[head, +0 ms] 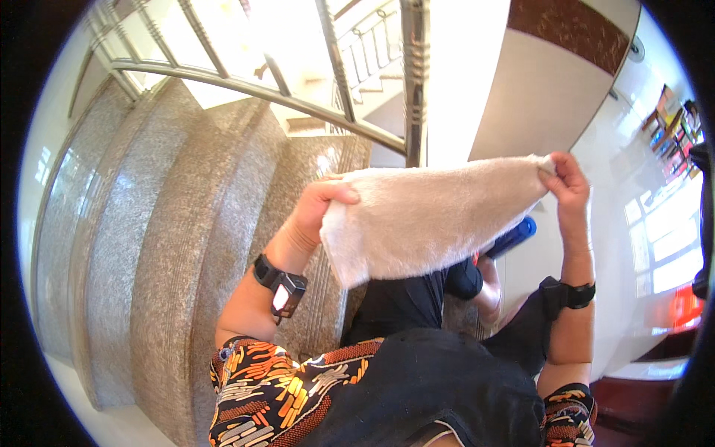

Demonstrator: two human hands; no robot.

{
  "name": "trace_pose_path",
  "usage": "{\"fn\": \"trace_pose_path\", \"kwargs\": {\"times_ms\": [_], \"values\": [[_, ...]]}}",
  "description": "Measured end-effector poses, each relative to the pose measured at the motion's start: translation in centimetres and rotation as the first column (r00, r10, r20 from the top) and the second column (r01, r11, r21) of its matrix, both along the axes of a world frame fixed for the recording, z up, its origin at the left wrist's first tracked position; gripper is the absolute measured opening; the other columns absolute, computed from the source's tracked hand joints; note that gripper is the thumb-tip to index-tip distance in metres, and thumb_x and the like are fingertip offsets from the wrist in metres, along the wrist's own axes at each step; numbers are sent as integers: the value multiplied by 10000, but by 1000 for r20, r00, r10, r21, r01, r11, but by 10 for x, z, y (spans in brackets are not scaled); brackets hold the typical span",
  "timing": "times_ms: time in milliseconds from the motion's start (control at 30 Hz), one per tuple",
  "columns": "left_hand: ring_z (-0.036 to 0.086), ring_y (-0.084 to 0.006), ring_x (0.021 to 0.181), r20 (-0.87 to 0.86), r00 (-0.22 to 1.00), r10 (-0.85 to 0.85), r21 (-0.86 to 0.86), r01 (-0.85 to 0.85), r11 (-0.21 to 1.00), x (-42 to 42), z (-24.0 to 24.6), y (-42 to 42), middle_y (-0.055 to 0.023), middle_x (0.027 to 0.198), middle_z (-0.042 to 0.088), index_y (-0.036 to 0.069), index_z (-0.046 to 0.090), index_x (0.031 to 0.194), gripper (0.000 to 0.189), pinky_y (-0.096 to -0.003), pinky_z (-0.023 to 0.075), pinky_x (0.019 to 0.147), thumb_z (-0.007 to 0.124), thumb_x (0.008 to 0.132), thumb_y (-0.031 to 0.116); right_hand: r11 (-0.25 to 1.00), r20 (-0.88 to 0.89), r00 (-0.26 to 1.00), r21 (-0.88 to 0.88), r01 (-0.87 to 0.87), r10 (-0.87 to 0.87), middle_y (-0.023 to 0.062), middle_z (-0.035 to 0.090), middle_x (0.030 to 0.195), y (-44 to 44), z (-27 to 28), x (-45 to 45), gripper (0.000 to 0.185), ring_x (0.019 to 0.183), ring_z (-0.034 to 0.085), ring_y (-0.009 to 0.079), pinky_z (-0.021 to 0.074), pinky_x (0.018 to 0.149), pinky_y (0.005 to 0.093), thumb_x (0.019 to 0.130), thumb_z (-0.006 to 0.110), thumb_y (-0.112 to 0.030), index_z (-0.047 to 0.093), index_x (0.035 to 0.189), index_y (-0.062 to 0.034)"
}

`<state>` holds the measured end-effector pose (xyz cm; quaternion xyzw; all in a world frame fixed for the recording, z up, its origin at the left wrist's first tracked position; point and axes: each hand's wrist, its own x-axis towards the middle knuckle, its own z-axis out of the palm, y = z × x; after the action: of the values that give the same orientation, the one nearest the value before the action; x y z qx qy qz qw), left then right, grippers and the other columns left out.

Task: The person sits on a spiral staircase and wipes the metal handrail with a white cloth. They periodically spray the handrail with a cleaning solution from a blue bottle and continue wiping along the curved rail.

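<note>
A pale beige, plush cloth is stretched between my two hands, above my knees. My left hand grips its left end, thumb on top and fingers hidden beneath. With thumb and fingers, my right hand pinches the upper right corner. The cloth's lower left corner hangs down loosely. Under its right part, a blue slipper shows partly at my foot. Each wrist wears a black strap with a device on it.
Speckled stone stairs curve along the left. A metal railing with twisted bars runs across the top to a thick post. Shiny pale floor lies at the right, with a cluster of colourful items far off.
</note>
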<state>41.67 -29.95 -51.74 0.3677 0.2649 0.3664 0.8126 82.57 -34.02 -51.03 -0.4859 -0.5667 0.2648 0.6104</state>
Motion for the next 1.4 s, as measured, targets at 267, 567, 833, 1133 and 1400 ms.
{"fn": "trace_pose_path", "kwargs": {"times_ms": [267,567,833,1133,1400], "values": [[665,-288,983,94,983,158,44,-163,986,63,-2,-29,-180,1109,633,-50,520,1276,456,-417,563,889,617,859,105,991,96,989,-58,117,-111,21,587,844,-5,-5,-74,215,766,558,88,474,681,238,874,609,12,563,1082,-20],[625,-182,1005,344,928,142,31,-162,986,113,-16,-48,-105,1168,610,43,483,1331,386,-326,529,874,565,969,148,973,-96,985,-166,-159,144,25,608,885,-35,18,-147,216,772,566,66,486,685,234,866,629,73,543,1042,-16],[584,-138,1066,-86,995,47,420,-6,907,114,-42,-60,-33,1157,612,34,507,1337,688,-299,481,943,760,701,-36,927,-49,939,-150,-343,340,37,614,828,-58,8,-147,210,753,613,98,495,655,242,837,635,63,580,1024,-16],[633,-133,927,-119,992,-48,304,83,949,106,-38,-49,-18,955,684,31,679,1046,427,-292,509,856,689,653,-135,752,237,763,-489,-442,602,121,685,924,-39,9,-88,444,918,659,229,485,848,326,782,777,-130,604,1181,-40],[645,-152,864,-273,689,671,674,-361,644,94,-47,-32,-54,938,667,17,645,1077,363,-300,536,778,737,730,-40,818,-99,946,-480,-316,308,69,682,921,-16,-6,-86,309,855,631,132,523,752,295,806,705,-89,652,1080,43]]}}
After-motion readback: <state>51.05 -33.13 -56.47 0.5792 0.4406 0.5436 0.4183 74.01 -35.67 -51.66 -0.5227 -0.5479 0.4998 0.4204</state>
